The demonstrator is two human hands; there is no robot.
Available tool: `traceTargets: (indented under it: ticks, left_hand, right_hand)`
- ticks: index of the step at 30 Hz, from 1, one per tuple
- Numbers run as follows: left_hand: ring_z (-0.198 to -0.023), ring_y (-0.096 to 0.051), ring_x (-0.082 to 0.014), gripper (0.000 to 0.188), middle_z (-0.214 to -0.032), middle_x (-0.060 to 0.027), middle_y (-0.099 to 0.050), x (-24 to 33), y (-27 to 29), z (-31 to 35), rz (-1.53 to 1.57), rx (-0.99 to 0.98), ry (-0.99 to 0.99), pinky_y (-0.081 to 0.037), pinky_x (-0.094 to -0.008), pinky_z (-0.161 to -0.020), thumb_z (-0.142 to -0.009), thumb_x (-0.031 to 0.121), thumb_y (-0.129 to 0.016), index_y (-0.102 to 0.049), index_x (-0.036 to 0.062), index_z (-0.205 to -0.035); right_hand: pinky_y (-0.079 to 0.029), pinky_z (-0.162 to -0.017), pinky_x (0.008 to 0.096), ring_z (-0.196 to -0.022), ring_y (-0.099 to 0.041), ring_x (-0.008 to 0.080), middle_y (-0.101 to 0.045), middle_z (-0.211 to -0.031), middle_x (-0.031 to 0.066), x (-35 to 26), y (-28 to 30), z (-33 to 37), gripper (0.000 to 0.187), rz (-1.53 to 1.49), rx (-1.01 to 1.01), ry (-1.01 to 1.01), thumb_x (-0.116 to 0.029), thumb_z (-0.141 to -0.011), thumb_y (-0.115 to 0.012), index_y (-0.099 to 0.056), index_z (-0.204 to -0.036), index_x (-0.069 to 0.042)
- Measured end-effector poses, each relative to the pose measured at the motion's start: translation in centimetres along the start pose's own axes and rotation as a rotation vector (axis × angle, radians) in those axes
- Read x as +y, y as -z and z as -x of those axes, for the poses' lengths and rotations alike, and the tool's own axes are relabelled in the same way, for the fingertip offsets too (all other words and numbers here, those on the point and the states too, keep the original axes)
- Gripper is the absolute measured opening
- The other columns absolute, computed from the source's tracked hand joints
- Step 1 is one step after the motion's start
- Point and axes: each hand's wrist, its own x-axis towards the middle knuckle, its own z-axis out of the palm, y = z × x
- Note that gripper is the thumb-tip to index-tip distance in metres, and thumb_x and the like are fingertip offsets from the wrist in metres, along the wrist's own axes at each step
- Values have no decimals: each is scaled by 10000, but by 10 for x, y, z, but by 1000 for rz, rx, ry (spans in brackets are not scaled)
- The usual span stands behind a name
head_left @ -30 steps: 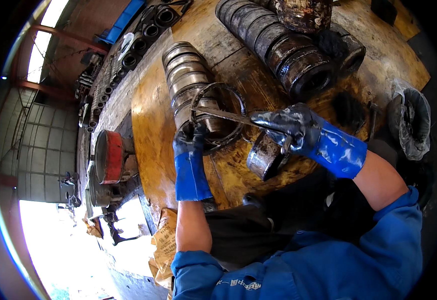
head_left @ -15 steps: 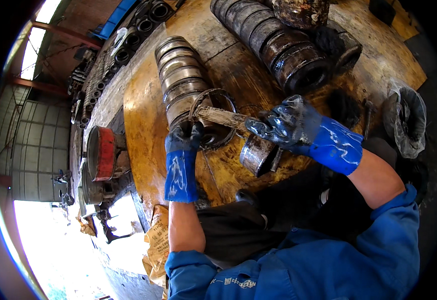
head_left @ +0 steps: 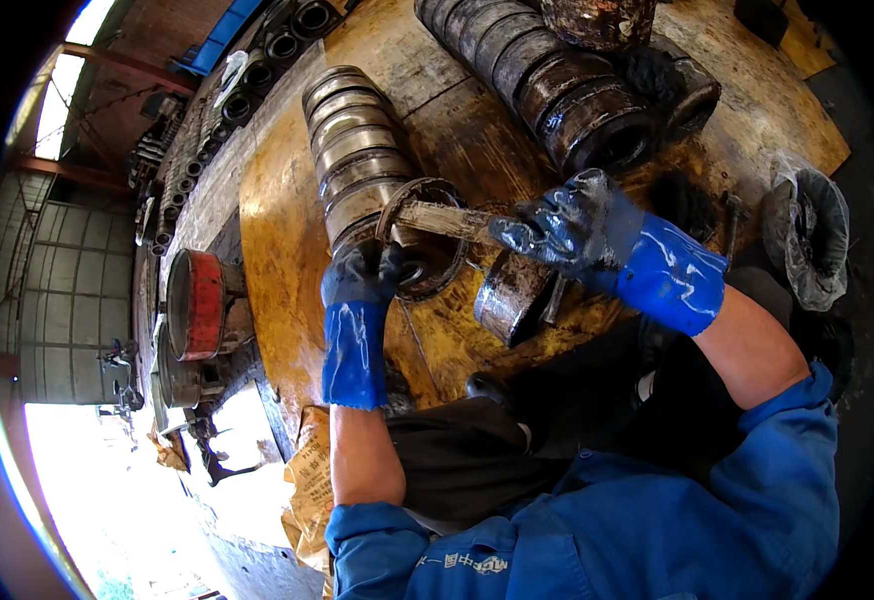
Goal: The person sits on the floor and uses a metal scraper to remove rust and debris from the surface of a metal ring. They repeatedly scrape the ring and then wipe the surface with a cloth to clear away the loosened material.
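My left hand (head_left: 357, 275), in a blue rubber glove dark with grease, grips the near edge of a thin, greasy metal ring (head_left: 389, 208). The ring is tilted up at the near end of a row of shiny metal sleeves (head_left: 357, 150). In a matching glove, my right hand (head_left: 577, 225) is closed round a flat, worn wooden stick (head_left: 442, 219). The stick's far end lies across the ring, at its rim near my left fingers. Below my right hand, a short greasy metal cylinder (head_left: 512, 295) lies beside a bolt-like rod (head_left: 557, 300).
A darker row of oily sleeves (head_left: 547, 90) lies farther back on the stained wooden board (head_left: 287, 230), near a grimy tin (head_left: 602, 18). At right is a clear plastic bag (head_left: 807, 235) around a dark ring. A red-banded drum (head_left: 197, 305) stands at left.
The ring has turned a little, showing more of its flat face. Both hands have shifted slightly left, with the stick still against the ring.
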Motion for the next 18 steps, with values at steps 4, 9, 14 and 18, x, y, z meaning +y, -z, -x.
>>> traceTargets:
  ticks: [4, 9, 14, 18]
  left_hand:
    - [-884, -665, -359, 404, -897, -206, -676, -8, 4, -5, -50, 6, -63, -515, -429, -774, -832, 399, -688, -709, 21, -972]
    - [-847, -645, -399, 360, -853, -197, -676, -16, -4, -6, 36, 236, -124, -518, -454, -734, -836, 432, -655, -720, 82, -896]
    - [-788, -652, -397, 310, -811, -207, -669, -29, -10, -12, 239, 191, -90, -516, -430, -694, -840, 378, -675, -721, 79, -910]
    - [-689, -658, -280, 251, -749, -157, -682, -34, -9, -8, 452, 226, -46, -504, -376, -650, -864, 279, -688, -713, 33, -905]
  right_hand:
    - [-538, -645, 331, -776, -624, 197, -639, -930, 62, 17, -2, 2, 409, -206, -62, -120, -113, -886, -567, -564, -1295, -133]
    - [-569, -714, 282, -839, -633, 179, -615, -955, 66, 28, -29, 9, 296, -912, -158, -534, -107, -943, -547, -567, -1237, -74]
    - [-590, -719, 318, -818, -649, 183, -653, -1027, 148, 47, -73, 22, 348, -1157, -236, -585, -50, -953, -545, -516, -1296, 2]
    - [-569, -686, 294, -823, -666, 180, -680, -993, 144, 38, -74, 22, 409, -1897, -84, -1117, -83, -932, -617, -501, -1314, 8]
